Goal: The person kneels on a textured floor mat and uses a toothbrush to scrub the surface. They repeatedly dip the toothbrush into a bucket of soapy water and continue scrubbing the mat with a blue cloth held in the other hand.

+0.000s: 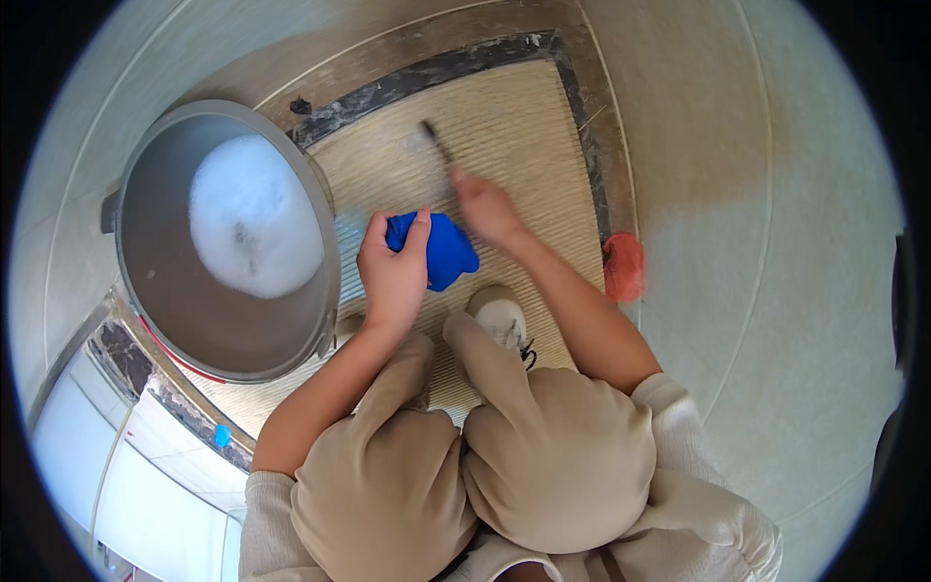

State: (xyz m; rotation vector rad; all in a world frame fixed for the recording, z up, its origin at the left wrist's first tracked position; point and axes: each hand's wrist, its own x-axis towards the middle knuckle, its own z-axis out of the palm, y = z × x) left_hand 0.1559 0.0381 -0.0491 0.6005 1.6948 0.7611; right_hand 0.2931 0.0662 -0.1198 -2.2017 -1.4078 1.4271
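Observation:
My left hand (396,276) grips a bright blue item (447,251), which looks like soft fabric, with the thumb on its upper side. Just up and to the right, my right hand (487,211) is closed around a slim dark tool (434,138). Motion blurs that tool, so whether it is a brush cannot be told. Both hands are above a ribbed cream floor surface (538,160). To the left of my left hand stands a large grey tub (331,218). It holds cloudy water (164,291) with a thick mound of white foam (254,211).
A dark worn border (429,69) frames the ribbed surface, with pale tiles (698,218) beyond. A red piece of material (623,267) lies at its right edge. The toe of my light shoe (498,309) shows below my hands. A small blue scrap (222,435) lies lower left.

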